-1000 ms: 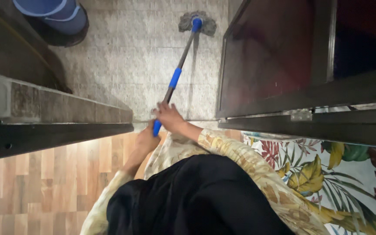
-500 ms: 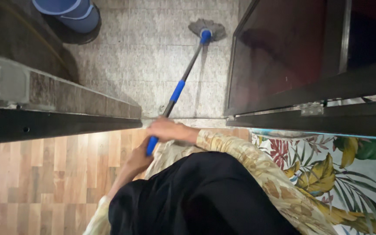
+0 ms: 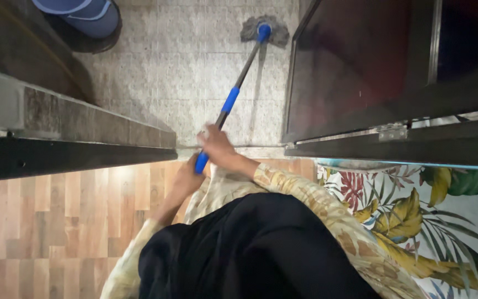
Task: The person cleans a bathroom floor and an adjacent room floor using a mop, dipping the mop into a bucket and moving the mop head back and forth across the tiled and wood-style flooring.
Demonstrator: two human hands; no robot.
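The grey string mop head (image 3: pixel 265 30) has slid further across the speckled grey tile floor (image 3: pixel 183 72) toward the dark door (image 3: pixel 360 66). The right hand (image 3: pixel 215 147) and left hand (image 3: pixel 190 176) both wrap closed around the long black-and-blue mop handle (image 3: pixel 230 101), at its lower end.

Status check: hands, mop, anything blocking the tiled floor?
Both hands, right hand and left hand, grip the mop handle. Mop head on tiles by the dark door. Blue bucket far left.
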